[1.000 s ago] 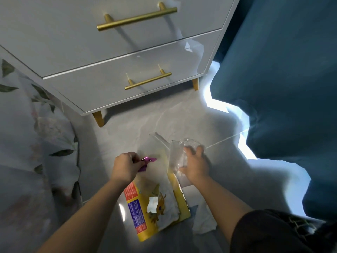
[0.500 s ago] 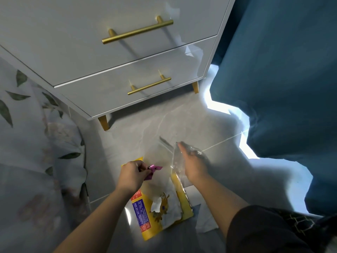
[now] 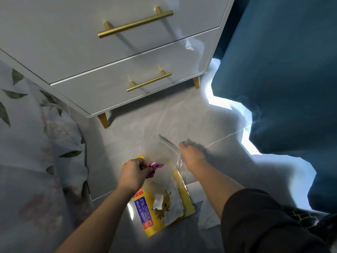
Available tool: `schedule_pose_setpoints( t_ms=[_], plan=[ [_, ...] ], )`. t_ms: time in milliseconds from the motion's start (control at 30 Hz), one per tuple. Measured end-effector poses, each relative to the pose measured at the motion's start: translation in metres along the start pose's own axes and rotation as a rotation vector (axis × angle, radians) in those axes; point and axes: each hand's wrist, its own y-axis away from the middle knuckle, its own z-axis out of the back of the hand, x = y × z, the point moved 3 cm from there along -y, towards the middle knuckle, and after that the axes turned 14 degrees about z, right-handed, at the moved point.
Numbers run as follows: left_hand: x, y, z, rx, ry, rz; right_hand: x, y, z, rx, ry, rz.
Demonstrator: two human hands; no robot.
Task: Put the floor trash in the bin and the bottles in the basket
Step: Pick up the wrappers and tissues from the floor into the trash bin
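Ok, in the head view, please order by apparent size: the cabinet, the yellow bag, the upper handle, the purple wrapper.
1. cabinet
2. yellow bag, partly hidden under the clear bag
3. upper handle
4. purple wrapper, smallest
Bag and wrapper are nearer the camera, so true sizes stay unsure.

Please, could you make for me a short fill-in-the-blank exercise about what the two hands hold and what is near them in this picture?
1. The left hand pinches a small ___ wrapper.
2. The right hand grips a crumpled clear ___ bag.
3. The packet lying on the floor is mainly ___.
4. The white cabinet shows ___ gold handles.

Missing words: purple; plastic; yellow; two.
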Motion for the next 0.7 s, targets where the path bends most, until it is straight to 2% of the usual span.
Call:
schedule_pose_setpoints(
  t_ms=[300, 467, 700],
  plan=[
    [-0.020, 0.039, 0.018, 0.021, 0.014, -0.043, -0.022, 0.061, 0.029, -0.262, -0.180, -0.054],
    [-0.056, 0.083, 0.025, 0.047, -0.011, -0.203, -0.024, 0.128, 0.076, -0.425, -0.200, -0.055],
    [-0.107, 0.163, 0.016, 0.079, 0.013, -0.442, -0.047, 0.230, 0.108, -0.586, -0.438, -0.132]
  ],
)
